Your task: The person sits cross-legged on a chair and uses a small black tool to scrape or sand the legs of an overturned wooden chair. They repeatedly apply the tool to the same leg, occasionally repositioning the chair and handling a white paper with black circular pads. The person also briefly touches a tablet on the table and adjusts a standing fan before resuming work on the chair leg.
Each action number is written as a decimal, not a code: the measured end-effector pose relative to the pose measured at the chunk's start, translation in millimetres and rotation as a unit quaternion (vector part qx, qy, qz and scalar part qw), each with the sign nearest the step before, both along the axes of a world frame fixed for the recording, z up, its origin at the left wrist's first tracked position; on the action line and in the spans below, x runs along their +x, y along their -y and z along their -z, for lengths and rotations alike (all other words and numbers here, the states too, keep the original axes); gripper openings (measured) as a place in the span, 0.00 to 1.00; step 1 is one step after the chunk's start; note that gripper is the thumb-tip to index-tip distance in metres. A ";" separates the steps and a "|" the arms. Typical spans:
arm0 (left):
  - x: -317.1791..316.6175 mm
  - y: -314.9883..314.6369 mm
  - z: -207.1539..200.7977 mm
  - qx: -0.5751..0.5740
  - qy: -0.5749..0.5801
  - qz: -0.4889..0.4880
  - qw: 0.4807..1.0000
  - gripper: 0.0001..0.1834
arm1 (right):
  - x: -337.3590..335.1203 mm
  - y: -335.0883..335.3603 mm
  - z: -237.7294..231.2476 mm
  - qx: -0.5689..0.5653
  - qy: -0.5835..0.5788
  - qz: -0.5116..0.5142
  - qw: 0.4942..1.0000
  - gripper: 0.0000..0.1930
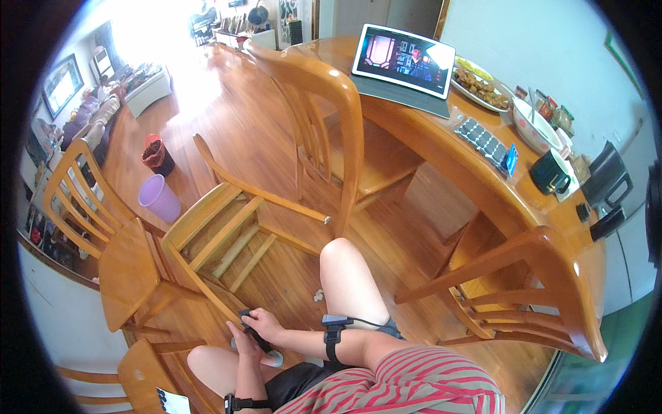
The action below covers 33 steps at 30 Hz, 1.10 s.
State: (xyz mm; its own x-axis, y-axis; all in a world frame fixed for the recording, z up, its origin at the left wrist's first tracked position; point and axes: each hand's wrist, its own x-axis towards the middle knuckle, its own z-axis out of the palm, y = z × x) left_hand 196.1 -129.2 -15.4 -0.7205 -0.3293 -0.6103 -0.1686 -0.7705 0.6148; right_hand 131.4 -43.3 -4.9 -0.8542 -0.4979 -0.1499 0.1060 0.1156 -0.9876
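A wooden chair (200, 252) lies tipped over on the floor before me, its underside and crossbars facing up. One of its legs reaches down to my hands. A dark, narrow, sleeve-like piece (259, 340) sits at that leg's end; its exact kind is hard to make out. My right hand (265, 326) closes around the dark piece from above. From the left, my left hand (245, 343) presses against the same piece, its fingertips close to the leg. Part of its grip is hidden.
Upright wooden chairs stand at left (127, 265), ahead (376, 165) and right (545, 283). A purple bin (158, 199) and a dark bin with a red liner (157, 157) stand on the floor. The table (407, 114) holds a tablet (407, 65), food plate (483, 90), bowl (534, 127) and dark mug (549, 172).
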 end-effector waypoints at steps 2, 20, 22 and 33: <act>-2.2 -3.2 -1.1 -0.016 -0.023 -0.008 1.000 0.39 | 0.0 -6.4 -19.1 0.026 -0.038 -0.047 0.998 0.21; -2.5 8.4 0.1 -0.004 0.058 -0.030 0.998 0.30 | -333.8 -355.5 -336.9 0.441 -0.401 0.485 0.640 0.18; -2.2 8.9 2.0 -0.014 0.048 -0.024 0.998 0.30 | -352.4 -377.4 -335.3 0.466 -0.337 0.483 0.660 0.21; -5.0 5.8 -4.4 -0.017 0.081 -0.036 0.996 0.30 | -391.6 -418.4 -322.1 0.547 -0.270 0.382 0.694 0.31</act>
